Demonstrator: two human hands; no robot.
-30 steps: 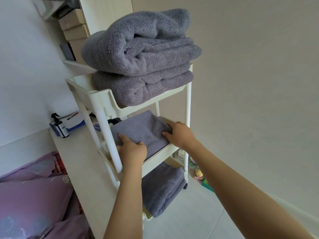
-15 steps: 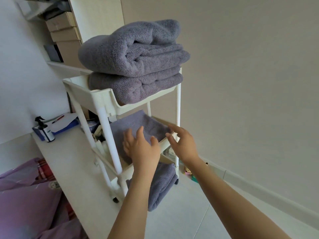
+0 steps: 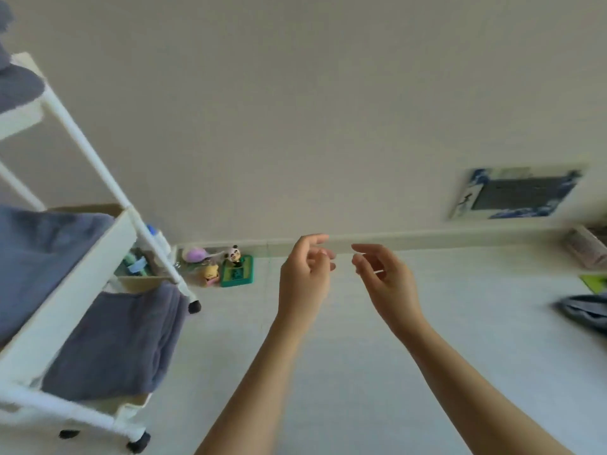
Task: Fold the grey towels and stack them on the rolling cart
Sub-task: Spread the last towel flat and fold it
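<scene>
Both hands have left the cart's middle shelf. Left hand [image 3: 305, 274] & right hand [image 3: 386, 277] hover mid-air w/ loosely curled fingers, holding nothing. Folded grey towels [image 3: 108, 336] sit on the white cart [image 3: 65, 307], far left, apart from hands.

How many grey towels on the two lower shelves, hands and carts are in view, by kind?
Grey towels: 2, the middle-shelf towel and the bottom-shelf towel
Hands: 2, the left hand and the right hand, both empty
Rolling cart: 1
Total: 5
</scene>
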